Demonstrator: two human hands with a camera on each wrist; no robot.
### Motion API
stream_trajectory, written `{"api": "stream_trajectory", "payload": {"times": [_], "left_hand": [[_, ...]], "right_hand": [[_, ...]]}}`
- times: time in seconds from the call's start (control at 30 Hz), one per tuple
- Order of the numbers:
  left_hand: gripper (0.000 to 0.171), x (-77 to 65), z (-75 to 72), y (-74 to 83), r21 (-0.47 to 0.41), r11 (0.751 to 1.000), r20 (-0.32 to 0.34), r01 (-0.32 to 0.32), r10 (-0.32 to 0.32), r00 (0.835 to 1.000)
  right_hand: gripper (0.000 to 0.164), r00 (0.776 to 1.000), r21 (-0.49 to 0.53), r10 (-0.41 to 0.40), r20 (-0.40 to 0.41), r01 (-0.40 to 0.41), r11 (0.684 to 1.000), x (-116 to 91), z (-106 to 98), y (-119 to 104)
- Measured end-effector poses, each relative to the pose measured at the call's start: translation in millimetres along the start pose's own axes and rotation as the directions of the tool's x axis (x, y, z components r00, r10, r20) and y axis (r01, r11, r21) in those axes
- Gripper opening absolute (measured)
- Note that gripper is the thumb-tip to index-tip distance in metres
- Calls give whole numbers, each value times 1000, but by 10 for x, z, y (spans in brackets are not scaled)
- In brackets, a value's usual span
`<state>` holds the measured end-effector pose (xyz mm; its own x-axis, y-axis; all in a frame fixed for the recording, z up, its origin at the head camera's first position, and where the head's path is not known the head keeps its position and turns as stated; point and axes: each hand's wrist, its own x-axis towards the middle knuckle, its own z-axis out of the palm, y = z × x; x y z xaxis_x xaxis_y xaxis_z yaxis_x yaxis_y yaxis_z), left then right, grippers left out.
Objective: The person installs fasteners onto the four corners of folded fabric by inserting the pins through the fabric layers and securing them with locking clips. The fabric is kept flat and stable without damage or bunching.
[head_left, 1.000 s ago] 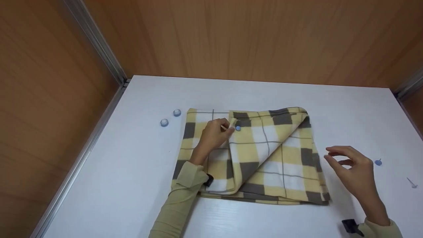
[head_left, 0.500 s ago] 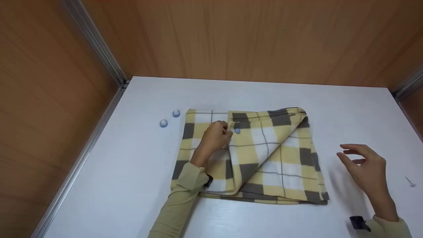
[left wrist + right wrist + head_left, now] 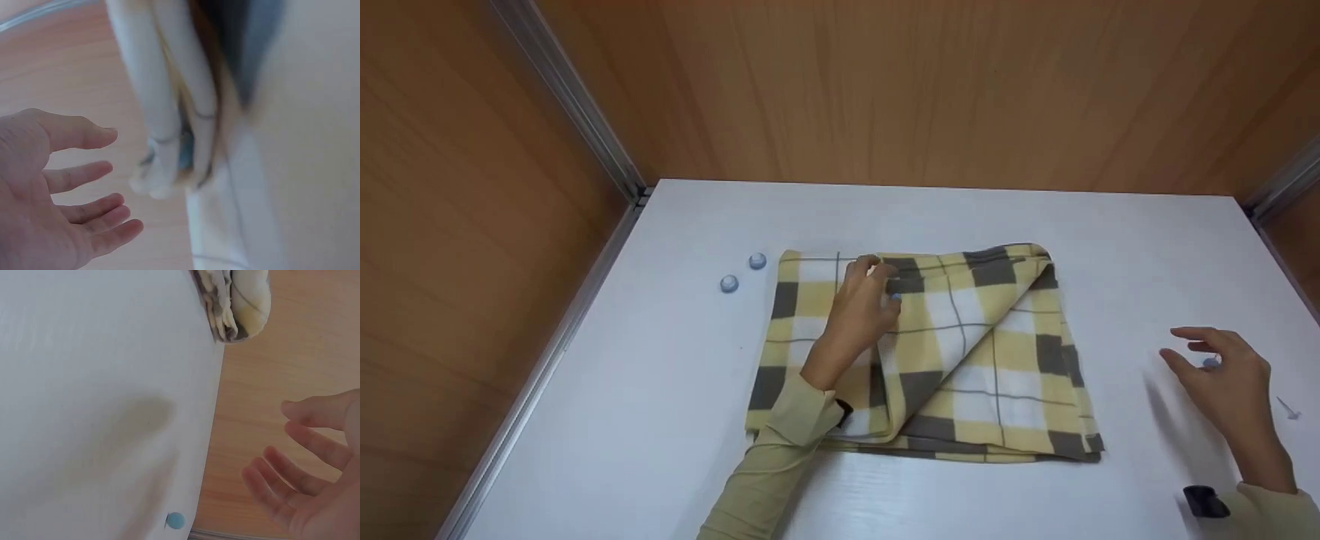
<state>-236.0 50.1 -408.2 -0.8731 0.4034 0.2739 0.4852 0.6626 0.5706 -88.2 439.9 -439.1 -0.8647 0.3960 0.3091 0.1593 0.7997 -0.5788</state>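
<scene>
A yellow, white and dark-grey checked blanket (image 3: 971, 360) lies folded on the white table. Over its upper left part is my left hand (image 3: 855, 311), with fingers spread and loosely bent. The left wrist view shows that hand (image 3: 62, 191) apart from the fabric, holding nothing. A small blue round fastener (image 3: 895, 298) sits on the turned-over flap, partly covered by the left thumb. To the right of the blanket, my right hand (image 3: 1222, 379) hovers with relaxed, parted fingers and nothing in them. Near it on the table is a blue-headed pin (image 3: 176, 521), partly hidden behind the hand in the head view.
Two pale blue round caps (image 3: 757, 261) lie left of the blanket. A whitish pin with a long spike (image 3: 1290, 409) rests at the far right. Wooden panels (image 3: 930, 90) rise behind and to the left of the table.
My left hand has let go of the blanket's flap edge and its fingers have spread. My right hand has moved right, away from the blanket, toward the blue-headed pin.
</scene>
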Motion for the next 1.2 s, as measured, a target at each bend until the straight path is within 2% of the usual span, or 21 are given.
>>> {"api": "stream_trajectory", "payload": {"times": [0.17, 0.3, 0.43, 0.53, 0.8, 0.97, 1.2], "left_hand": [[29, -34, -18, 204, -35, 997, 52, -69, 71, 996], [27, -78, -24, 385, -22, 989, 116, -147, 148, 982], [26, -136, -17, 564, 0, 965, 210, -261, 255, 944], [25, -176, 5, 685, 20, 945, 270, -327, 309, 912], [26, -246, 167, 964, 16, 917, 420, -398, 356, 835], [25, -298, 318, 1048, 35, 890, 463, -455, 389, 797], [24, -345, 506, 1114, 24, 858, 470, -513, 444, 763]], "right_hand": [[34, 999, -47, 43, 26, -42, 998, 69, -77, 164], [36, 997, -73, 64, 52, -60, 996, 142, -128, 300], [37, 993, -86, 91, 77, -84, 993, 173, -148, 433], [39, 988, -84, 120, 98, -112, 990, 157, -144, 503], [41, 977, -95, 156, 148, -143, 985, 122, -119, 585], [41, 975, -104, 152, 160, -136, 985, 136, -83, 594], [40, 974, -128, 155, 166, -134, 983, 139, -46, 633]]}}
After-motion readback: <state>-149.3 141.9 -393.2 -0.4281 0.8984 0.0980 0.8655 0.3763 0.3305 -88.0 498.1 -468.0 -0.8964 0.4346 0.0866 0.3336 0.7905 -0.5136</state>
